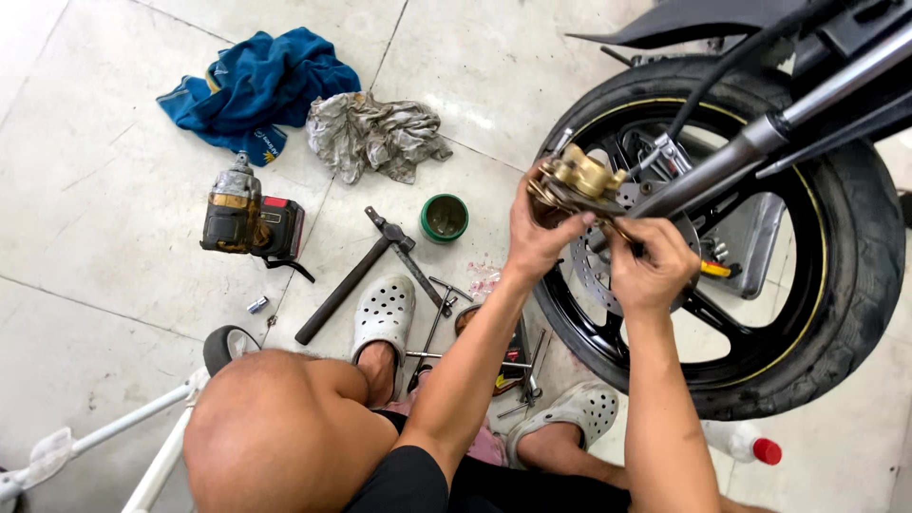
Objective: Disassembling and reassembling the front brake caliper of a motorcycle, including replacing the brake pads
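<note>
The left hand [537, 237] is clenched on the gold-coloured metal brake caliper [577, 180], held right of frame centre against the drilled steel brake disc [594, 271] of the black motorcycle wheel [845, 285]. The right hand [651, 266] pinches a thin tool or pin at the caliper; its tip is hidden.

Risk: the caliper could slip from the left grip and drop toward the white perforated clogs [385, 313], because only that hand bears it. Loose hand tools [432, 328] on the tiled floor [95, 247] lie just beside the feet.
</note>
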